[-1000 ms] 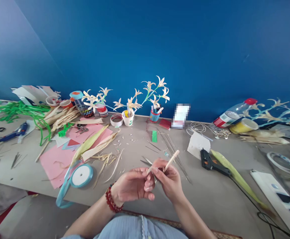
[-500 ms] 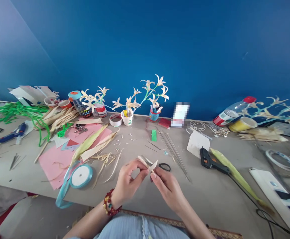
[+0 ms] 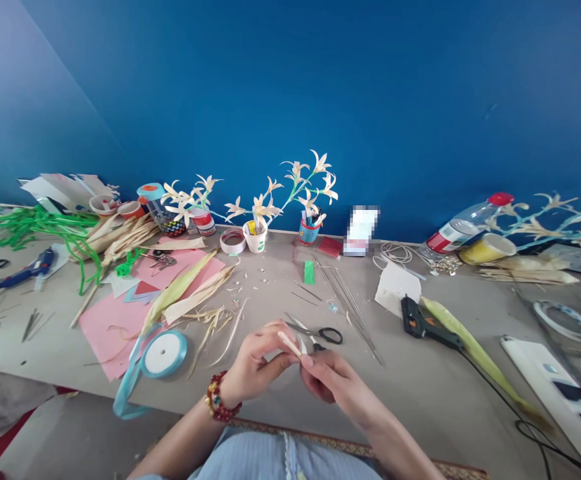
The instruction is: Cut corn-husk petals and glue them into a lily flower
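Between my hands is a small pale piece of corn husk (image 3: pixel 290 345), narrow and pointed, with a second thin end showing near my fingertips. My left hand (image 3: pixel 263 357), with a red bead bracelet (image 3: pixel 218 396) at its wrist, pinches the husk piece from the left. My right hand (image 3: pixel 331 375) grips its lower end between thumb and fingers. Just beyond my hands lie scissors (image 3: pixel 315 333) with black handles, partly hidden by my fingers. To the left sit a roll of light blue ribbon (image 3: pixel 163 353) and thin husk strips (image 3: pixel 211 328).
A black glue gun (image 3: pixel 428 323) with a trailing cord and a white power strip (image 3: pixel 553 393) lie to the right. Long metal wires (image 3: pixel 348 303) stretch behind the scissors. Cups holding husk flowers (image 3: pixel 260 207) line the wall. Pink paper (image 3: pixel 105 327) and a leaning bottle (image 3: pixel 463 223) flank them.
The husk piece has turned in my fingers and now points up to the left. My right hand has shifted slightly lower, uncovering more of the scissors.
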Demonstrator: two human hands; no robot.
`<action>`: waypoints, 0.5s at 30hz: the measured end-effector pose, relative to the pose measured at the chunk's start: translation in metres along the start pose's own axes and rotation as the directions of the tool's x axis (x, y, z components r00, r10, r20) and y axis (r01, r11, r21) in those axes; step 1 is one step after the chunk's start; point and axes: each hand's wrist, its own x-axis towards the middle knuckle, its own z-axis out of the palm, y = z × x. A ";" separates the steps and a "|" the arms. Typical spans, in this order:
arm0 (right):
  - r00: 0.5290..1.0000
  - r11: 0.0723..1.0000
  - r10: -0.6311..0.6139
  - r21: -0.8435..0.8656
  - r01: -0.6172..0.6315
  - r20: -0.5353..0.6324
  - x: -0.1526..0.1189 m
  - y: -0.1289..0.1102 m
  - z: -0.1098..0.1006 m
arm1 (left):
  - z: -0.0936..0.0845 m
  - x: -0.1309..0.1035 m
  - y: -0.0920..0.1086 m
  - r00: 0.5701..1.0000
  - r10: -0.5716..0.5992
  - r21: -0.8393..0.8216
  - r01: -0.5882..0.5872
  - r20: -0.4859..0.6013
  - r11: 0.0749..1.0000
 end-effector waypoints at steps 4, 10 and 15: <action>0.971 0.973 0.097 0.185 -0.139 0.220 -0.002 0.004 -0.005 | -0.003 -0.002 -0.005 0.991 0.016 -0.077 -0.006 0.131 0.997; 0.902 0.935 0.061 0.291 -0.201 0.427 -0.006 0.010 -0.009 | -0.006 -0.002 -0.008 0.968 -0.070 -0.103 0.097 0.241 0.990; 0.989 0.989 -0.144 0.011 0.144 -0.043 -0.017 0.033 -0.016 | -0.007 0.000 -0.014 0.982 -0.065 -0.176 0.097 0.176 0.980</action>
